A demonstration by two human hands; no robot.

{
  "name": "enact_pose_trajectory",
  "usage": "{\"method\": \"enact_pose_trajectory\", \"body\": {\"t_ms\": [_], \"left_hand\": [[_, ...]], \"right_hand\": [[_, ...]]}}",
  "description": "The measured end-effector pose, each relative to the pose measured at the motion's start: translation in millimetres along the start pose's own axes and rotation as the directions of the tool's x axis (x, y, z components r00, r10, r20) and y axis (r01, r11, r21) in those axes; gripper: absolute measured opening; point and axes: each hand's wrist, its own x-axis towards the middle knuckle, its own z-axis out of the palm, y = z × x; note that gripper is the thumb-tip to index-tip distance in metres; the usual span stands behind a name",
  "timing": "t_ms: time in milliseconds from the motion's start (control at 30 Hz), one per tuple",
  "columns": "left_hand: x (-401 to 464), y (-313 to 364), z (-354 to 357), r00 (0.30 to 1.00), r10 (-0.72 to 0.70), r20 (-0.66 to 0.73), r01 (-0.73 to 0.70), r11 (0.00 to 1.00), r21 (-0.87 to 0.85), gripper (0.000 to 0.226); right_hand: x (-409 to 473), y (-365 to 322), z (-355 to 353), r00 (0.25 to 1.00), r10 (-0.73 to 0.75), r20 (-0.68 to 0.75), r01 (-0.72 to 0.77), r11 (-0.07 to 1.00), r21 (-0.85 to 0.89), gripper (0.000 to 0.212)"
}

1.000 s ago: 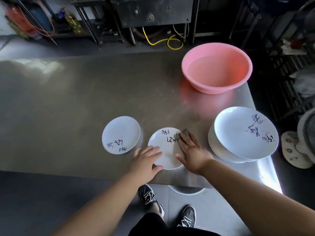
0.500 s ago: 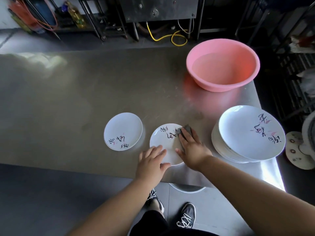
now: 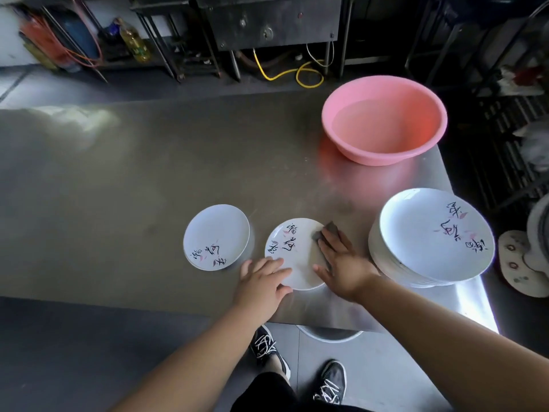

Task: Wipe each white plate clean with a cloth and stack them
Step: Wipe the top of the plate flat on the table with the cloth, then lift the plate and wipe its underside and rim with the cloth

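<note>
A small white plate (image 3: pixel 292 251) with black writing lies near the steel table's front edge. My left hand (image 3: pixel 263 282) rests flat on its near-left rim with straight fingers. My right hand (image 3: pixel 341 263) presses a dark grey cloth (image 3: pixel 325 231) flat onto the plate's right side; most of the cloth is hidden under the palm. Another small white plate (image 3: pixel 215 236) lies alone to the left. A tall stack of larger white plates (image 3: pixel 430 236) stands at the right.
A pink plastic basin (image 3: pixel 383 120) holding water sits at the back right of the steel table (image 3: pixel 118 188). The table's right edge runs just past the plate stack. Racks, a bottle and a yellow hose lie on the floor behind.
The plate has turned under my hands, its writing now nearer the left. My right hand with the cloth has slid toward the plate's right rim. My left hand stays on the near rim.
</note>
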Motion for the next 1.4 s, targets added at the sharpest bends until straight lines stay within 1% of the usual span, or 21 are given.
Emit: {"method": "enact_pose_trajectory", "body": {"t_ms": [67, 100, 167, 200, 233, 333, 400, 433, 500, 600, 700, 767, 833, 900, 1000, 1067, 1133, 1200, 1300, 1400], "left_hand": [[1, 5, 3, 0.999, -0.015, -0.030, 0.015, 1.000, -0.017, 0.039], [1, 7, 5, 0.998, -0.015, -0.059, 0.013, 0.999, -0.031, 0.038], [-2, 9, 8, 0.994, -0.002, -0.110, -0.003, 0.999, -0.045, 0.039], [-3, 8, 9, 0.992, 0.001, -0.123, -0.007, 0.999, -0.045, 0.040], [-5, 7, 10, 0.992, -0.001, -0.125, -0.005, 0.999, -0.049, 0.040], [-8, 7, 16, 0.993, -0.007, -0.117, 0.004, 1.000, -0.027, 0.037], [-8, 7, 20, 0.990, 0.005, -0.142, -0.007, 1.000, -0.016, 0.037], [-8, 8, 22, 0.987, 0.011, -0.159, -0.014, 1.000, -0.015, 0.035], [-9, 14, 24, 0.987, 0.007, -0.159, -0.010, 1.000, -0.016, 0.033], [-6, 36, 23, 0.991, -0.008, -0.132, 0.006, 1.000, -0.017, 0.043], [-5, 48, 21, 0.988, 0.029, -0.154, -0.032, 0.999, -0.020, 0.055], [-7, 39, 13, 0.989, -0.005, -0.147, 0.000, 0.999, -0.036, 0.067], [-10, 23, 7, 0.995, -0.013, -0.102, 0.011, 1.000, -0.023, 0.070], [-11, 10, 4, 0.999, 0.024, -0.042, -0.024, 1.000, -0.016, 0.067], [-12, 7, 2, 1.000, 0.030, -0.007, -0.030, 0.999, -0.013, 0.063], [-12, 7, 3, 0.999, 0.040, -0.024, -0.041, 0.999, -0.030, 0.061], [-12, 6, 4, 0.998, 0.045, -0.032, -0.046, 0.998, -0.034, 0.061], [-13, 4, 4, 0.998, 0.044, -0.039, -0.045, 0.998, -0.035, 0.059], [-12, 7, 5, 0.997, 0.034, -0.070, -0.037, 0.998, -0.045, 0.055], [-11, 11, 7, 0.994, 0.001, -0.106, -0.008, 0.998, -0.068, 0.054]], "right_hand": [[-18, -15, 19, 0.996, 0.085, 0.013, -0.086, 0.996, 0.039, 0.087], [-32, -22, 30, 0.994, 0.105, 0.021, -0.106, 0.994, 0.038, 0.092], [-55, -33, 47, 0.992, 0.105, 0.069, -0.107, 0.994, 0.017, 0.101], [-57, -33, 48, 0.990, 0.102, 0.095, -0.104, 0.994, 0.019, 0.102], [-53, -31, 44, 0.990, 0.097, 0.102, -0.101, 0.994, 0.035, 0.100], [-21, -16, 20, 0.995, 0.094, 0.027, -0.096, 0.991, 0.093, 0.081], [-6, -8, 7, 0.997, 0.070, -0.010, -0.069, 0.994, 0.089, 0.073], [-5, -8, 7, 0.998, 0.062, -0.016, -0.061, 0.995, 0.077, 0.074], [-21, -16, 18, 0.997, 0.071, -0.001, -0.071, 0.997, 0.042, 0.083], [-66, -25, 44, 0.997, 0.013, 0.070, -0.016, 0.999, 0.032, 0.098], [-73, -14, 42, 0.992, 0.000, 0.128, -0.009, 0.998, 0.069, 0.095], [-52, -3, 26, 0.995, -0.016, 0.094, 0.009, 0.997, 0.070, 0.084], [-30, 5, 9, 0.998, -0.020, 0.058, 0.016, 0.998, 0.059, 0.076], [-17, 6, 3, 0.999, -0.011, 0.038, 0.010, 0.999, 0.044, 0.075], [-30, -5, 24, 1.000, 0.012, 0.007, -0.013, 1.000, 0.017, 0.083], [-55, -13, 46, 1.000, 0.008, -0.003, -0.008, 1.000, -0.017, 0.089], [-68, -15, 58, 1.000, 0.002, 0.009, -0.002, 1.000, -0.022, 0.091], [-54, -12, 50, 1.000, 0.003, -0.006, -0.003, 1.000, 0.024, 0.084], [-17, -5, 26, 0.996, 0.024, -0.092, -0.016, 0.997, 0.082, 0.067], [-11, -6, 25, 0.981, 0.012, -0.195, 0.000, 0.998, 0.062, 0.058]]}}
